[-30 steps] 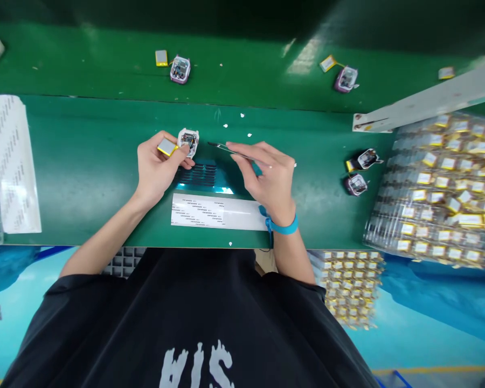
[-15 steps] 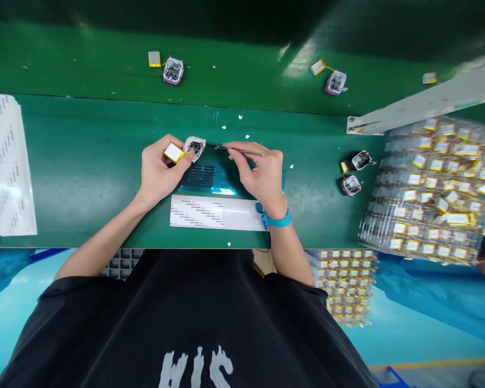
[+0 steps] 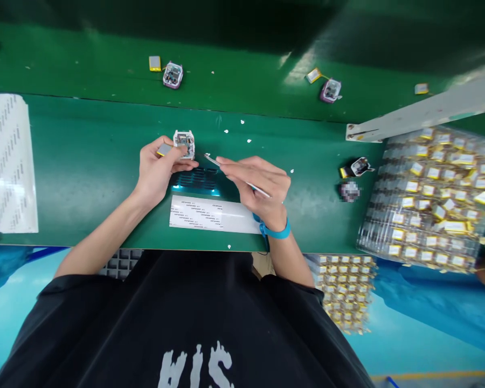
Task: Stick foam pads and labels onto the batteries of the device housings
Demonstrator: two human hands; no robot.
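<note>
My left hand [image 3: 156,172] grips a white watch-like housing [image 3: 189,138] with an open back and a circuit board inside. Its thumb lies over the board. A flat grey-and-yellow battery [image 3: 164,150] sits between the same hand's thumb and fingers. My right hand [image 3: 264,183] is closed round slim metal tweezers [image 3: 215,161]. Their tips point left, just beside the housing and apart from it; a small white bit shows near the tips. Under the hands lies a shiny blue film [image 3: 196,180] with rows of dark strips. Nearer my body is a white printed liner strip [image 3: 202,213].
Small white dots [image 3: 242,122] are scattered on the green bench [image 3: 84,140]. Two open housings [image 3: 359,166] lie at right, beside stacked clear trays of batteries [image 3: 428,199]. A white metal bracket [image 3: 424,102] slants above them. More units [image 3: 173,75] lie along the far strip.
The housing has turned in my left hand, and the battery has tilted with it. My right hand has rolled over and come slightly nearer my body, lowering the tweezers' tips.
</note>
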